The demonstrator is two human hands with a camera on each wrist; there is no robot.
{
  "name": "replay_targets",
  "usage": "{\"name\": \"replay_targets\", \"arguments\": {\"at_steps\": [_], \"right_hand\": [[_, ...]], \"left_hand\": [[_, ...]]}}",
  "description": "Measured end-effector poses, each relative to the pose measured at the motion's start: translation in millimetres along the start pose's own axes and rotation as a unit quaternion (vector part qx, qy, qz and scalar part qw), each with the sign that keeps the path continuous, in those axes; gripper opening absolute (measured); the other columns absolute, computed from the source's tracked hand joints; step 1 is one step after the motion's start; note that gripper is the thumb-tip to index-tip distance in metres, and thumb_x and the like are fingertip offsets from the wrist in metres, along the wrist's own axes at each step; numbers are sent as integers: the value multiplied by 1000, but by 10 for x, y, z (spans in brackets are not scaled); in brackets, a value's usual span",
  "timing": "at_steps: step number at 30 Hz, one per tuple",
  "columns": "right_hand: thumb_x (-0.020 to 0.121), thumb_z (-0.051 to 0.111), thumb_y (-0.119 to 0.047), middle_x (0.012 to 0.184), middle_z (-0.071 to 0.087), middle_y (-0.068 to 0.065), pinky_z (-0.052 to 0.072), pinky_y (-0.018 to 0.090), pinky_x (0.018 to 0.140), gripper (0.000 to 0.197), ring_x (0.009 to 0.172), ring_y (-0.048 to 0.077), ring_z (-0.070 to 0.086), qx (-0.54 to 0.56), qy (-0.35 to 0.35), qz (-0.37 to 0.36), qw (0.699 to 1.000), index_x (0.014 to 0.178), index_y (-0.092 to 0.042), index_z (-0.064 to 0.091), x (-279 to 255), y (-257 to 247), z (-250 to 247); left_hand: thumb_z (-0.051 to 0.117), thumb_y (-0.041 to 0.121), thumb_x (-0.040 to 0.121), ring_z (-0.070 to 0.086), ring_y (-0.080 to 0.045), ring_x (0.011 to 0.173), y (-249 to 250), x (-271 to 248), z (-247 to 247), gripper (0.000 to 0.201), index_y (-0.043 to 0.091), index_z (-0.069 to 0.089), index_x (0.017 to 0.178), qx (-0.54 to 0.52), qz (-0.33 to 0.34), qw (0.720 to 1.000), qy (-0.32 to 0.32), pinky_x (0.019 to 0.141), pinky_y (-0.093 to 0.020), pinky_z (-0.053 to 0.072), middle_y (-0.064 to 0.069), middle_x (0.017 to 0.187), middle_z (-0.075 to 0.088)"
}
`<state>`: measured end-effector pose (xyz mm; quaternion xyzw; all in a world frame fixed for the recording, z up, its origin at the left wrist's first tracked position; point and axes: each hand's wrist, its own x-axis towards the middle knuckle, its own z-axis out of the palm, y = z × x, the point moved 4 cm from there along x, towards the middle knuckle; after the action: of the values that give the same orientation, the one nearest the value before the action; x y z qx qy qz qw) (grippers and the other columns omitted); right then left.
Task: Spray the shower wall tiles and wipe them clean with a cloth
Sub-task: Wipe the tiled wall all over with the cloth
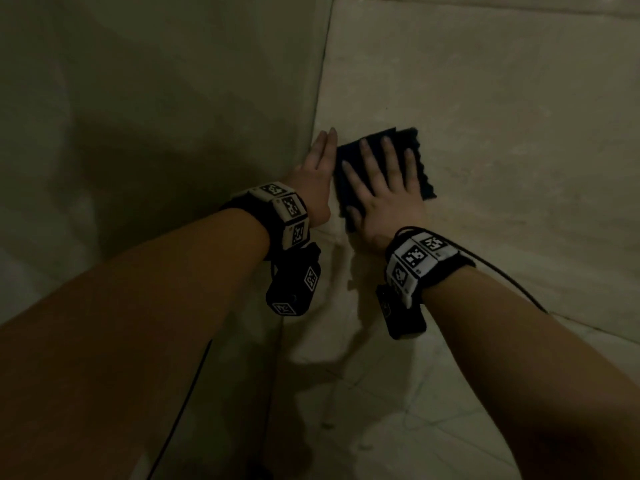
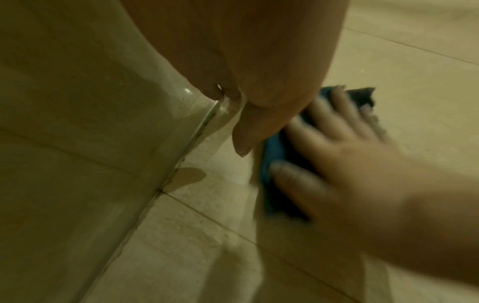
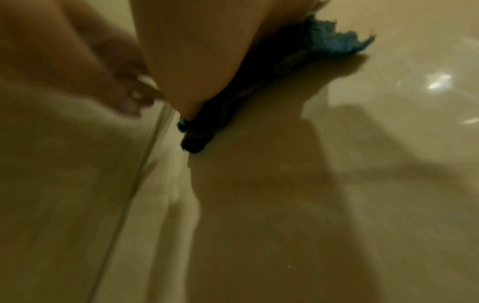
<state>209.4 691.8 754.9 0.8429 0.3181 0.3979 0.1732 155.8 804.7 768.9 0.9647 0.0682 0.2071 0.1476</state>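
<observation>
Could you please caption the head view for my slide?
Right hand presses a dark cloth flat on the wall tile; left hand alongside.

Bare forearms, marker wristbands

Left wristband (image 1: 280, 211) and right wristband (image 1: 420, 263): black straps, white fiducial-tag blocks; black camera box (image 1: 294, 289) below; thin black cable (image 1: 512, 285) at 3 o'clock.

The wall tiles (image 1: 485, 98) are pale beige ceramic or stone, smooth and glossy, throwing back bright glints and soft reflections, with thin grout lines (image 2: 207, 219) between them. The cloth (image 1: 381, 161) is dark blue fabric, matt and fuzzy, with a frayed, ragged edge. The wristbands (image 1: 415, 258) look like black fabric carrying matt printed marker panels.
</observation>
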Motion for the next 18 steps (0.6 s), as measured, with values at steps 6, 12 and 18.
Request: {"name": "replay_targets", "arguments": {"at_steps": [6, 12, 18], "right_hand": [[96, 33, -51, 150, -27, 1, -31, 46, 104, 71, 143, 30, -19, 3, -37, -56, 998, 150, -26, -6, -347, -195, 317], [89, 48, -48, 158, 11, 5, -18, 43, 112, 71, 143, 28, 0, -16, -4, -67, 998, 149, -25, 19, -348, -2, 259], [94, 31, -45, 158, 4, 8, -18, 40, 110, 64, 145, 33, 0, 18, 91, 49, 995, 151, -24, 12, -234, 684, -133]], "left_hand": [[57, 3, 85, 10, -28, 145, -21, 15, 73, 104, 24, -26, 145, 18, 7, 999, -29, 111, -38, 30, 7, 154, -27], [57, 5, 88, -13, -21, 145, -2, -46, 151, 100, 18, -24, 146, 58, 34, 997, -33, 118, -34, 8, 1, 153, -30], [57, 6, 85, -21, -24, 143, 90, -48, 212, 100, 16, -22, 146, 97, 58, 994, -1, 115, -34, -7, -5, 153, -31]]}}
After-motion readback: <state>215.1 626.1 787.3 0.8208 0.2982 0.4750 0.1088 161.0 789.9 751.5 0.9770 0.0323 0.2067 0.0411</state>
